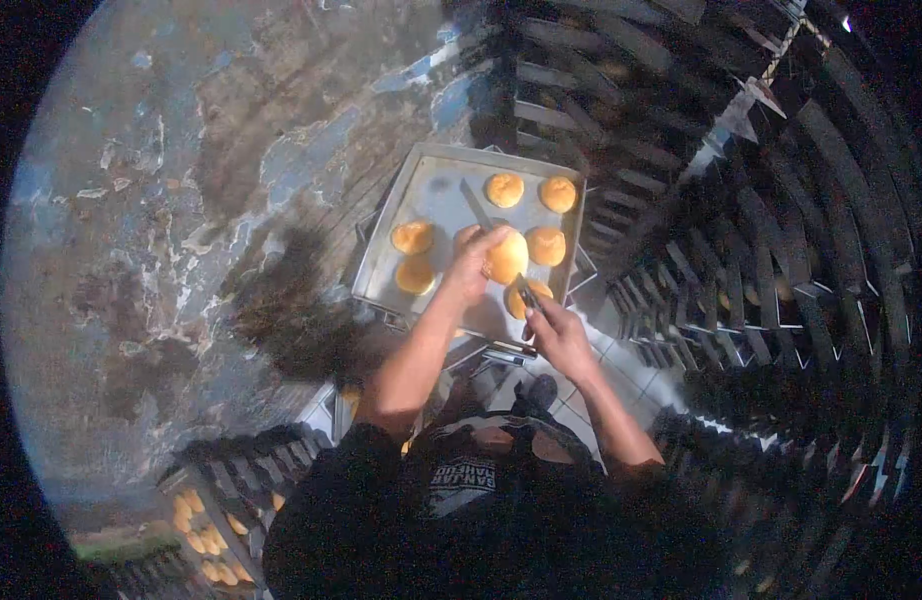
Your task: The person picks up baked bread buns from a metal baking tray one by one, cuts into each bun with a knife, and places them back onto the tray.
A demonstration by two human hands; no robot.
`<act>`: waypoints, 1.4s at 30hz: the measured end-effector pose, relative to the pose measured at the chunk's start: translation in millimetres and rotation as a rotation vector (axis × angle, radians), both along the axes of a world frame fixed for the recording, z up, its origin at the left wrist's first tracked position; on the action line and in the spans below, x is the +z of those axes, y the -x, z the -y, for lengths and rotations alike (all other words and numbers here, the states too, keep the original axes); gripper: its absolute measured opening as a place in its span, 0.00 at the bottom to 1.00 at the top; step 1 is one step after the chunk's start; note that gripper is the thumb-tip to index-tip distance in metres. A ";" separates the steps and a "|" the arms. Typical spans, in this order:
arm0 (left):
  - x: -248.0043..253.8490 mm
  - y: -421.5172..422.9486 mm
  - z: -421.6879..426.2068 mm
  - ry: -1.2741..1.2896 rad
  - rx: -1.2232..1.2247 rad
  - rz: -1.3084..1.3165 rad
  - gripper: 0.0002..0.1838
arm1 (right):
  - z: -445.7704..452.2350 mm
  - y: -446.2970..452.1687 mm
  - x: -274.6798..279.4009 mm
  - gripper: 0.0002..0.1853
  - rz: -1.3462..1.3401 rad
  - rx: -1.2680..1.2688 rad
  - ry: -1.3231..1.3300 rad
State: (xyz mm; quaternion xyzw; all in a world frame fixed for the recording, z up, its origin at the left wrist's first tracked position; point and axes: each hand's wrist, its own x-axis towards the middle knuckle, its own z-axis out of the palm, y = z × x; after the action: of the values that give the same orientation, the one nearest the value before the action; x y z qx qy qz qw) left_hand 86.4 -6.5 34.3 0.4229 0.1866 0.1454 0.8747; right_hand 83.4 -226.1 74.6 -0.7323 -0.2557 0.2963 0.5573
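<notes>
My left hand (471,262) is closed around a round golden bun (507,258), held above a metal baking tray (401,205). In my right hand (563,343) is the dark handle of a long knife (475,203). Its blade points up and left past the bun, and its tip shows beyond my left fingers. Whether the blade is inside the bun or only against it, I cannot tell. Several more buns lie on the tray: a pair of buns (413,255) at the left, others (547,246) at the right, and one (521,303) partly hidden by my right hand.
Dark slatted racks (761,290) rise along the right side. To the left stands a wall with peeling paint (211,200). More buns (209,540) sit on a rack at the lower left. Pale floor tiles (621,365) show beside the tray.
</notes>
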 end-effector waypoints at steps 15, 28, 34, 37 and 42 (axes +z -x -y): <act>-23.1 -15.0 -33.0 0.283 0.171 -0.038 0.11 | -1.8 10.4 -39.3 0.22 -0.080 -0.007 0.062; -39.6 -34.5 -63.7 0.370 0.262 -0.181 0.35 | -33.3 2.1 -58.0 0.20 -0.148 0.025 0.054; -40.7 -61.6 -157.0 0.193 0.534 -0.351 0.37 | 72.2 65.3 -52.7 0.13 -0.376 -0.144 0.188; -22.2 -27.4 -136.6 -0.108 0.698 -0.575 0.34 | 103.7 71.6 -63.3 0.13 -0.346 -0.173 0.162; -49.2 86.3 -36.4 -0.651 0.763 -0.442 0.25 | 110.6 67.5 -74.1 0.13 -0.237 -0.363 0.125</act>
State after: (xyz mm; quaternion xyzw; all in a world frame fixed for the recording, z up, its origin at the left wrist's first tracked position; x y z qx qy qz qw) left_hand 0.0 29.9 -14.9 0.5945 0.4514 0.4103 0.5238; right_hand 15.9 -336.7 0.5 -0.7594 -0.0339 0.2903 0.5812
